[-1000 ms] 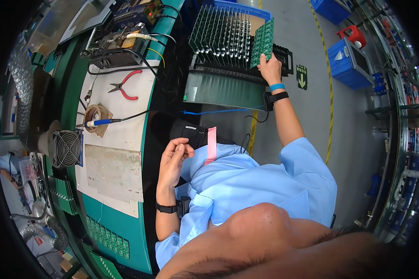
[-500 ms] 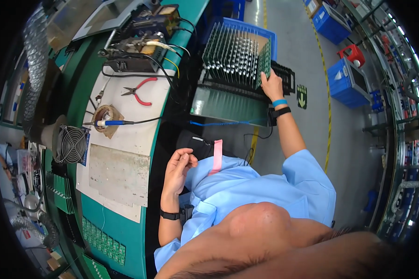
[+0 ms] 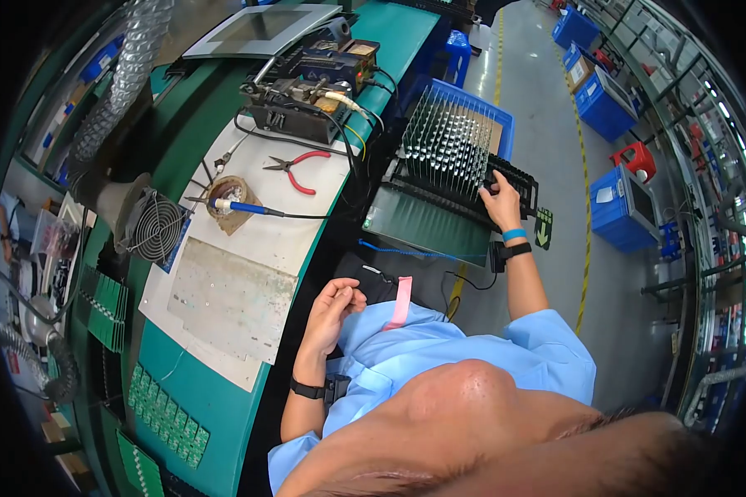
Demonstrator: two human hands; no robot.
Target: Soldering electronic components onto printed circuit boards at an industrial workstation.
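My right hand (image 3: 502, 204) is at the near right end of a black slotted rack (image 3: 518, 178), thumb and forefinger apart, with nothing visible between them. Green circuit boards (image 3: 446, 137) with rows of shiny silver parts stand on edge, side by side, in that rack. The fingertips are close to the last board on the right; whether they touch it or the rack cannot be made out. Loosely curled above my lap, my left hand (image 3: 331, 315) holds nothing that shows. A pink strip (image 3: 399, 302) lies on my blue clothing beside it.
A blue bin (image 3: 506, 128) sits behind the rack. On the bench at left are red-handled cutters (image 3: 294, 170), a blue-handled soldering iron (image 3: 244, 207), a metal plate (image 3: 234, 290), a small fan (image 3: 156, 225) and a green board panel (image 3: 167, 418). A blue cord (image 3: 414, 253) hangs below the rack.
My right hand has drawn back toward me from the rightmost board, whose green face showed before. The view has shifted, so the bench and rack appear lower and farther right. My left hand stays curled.
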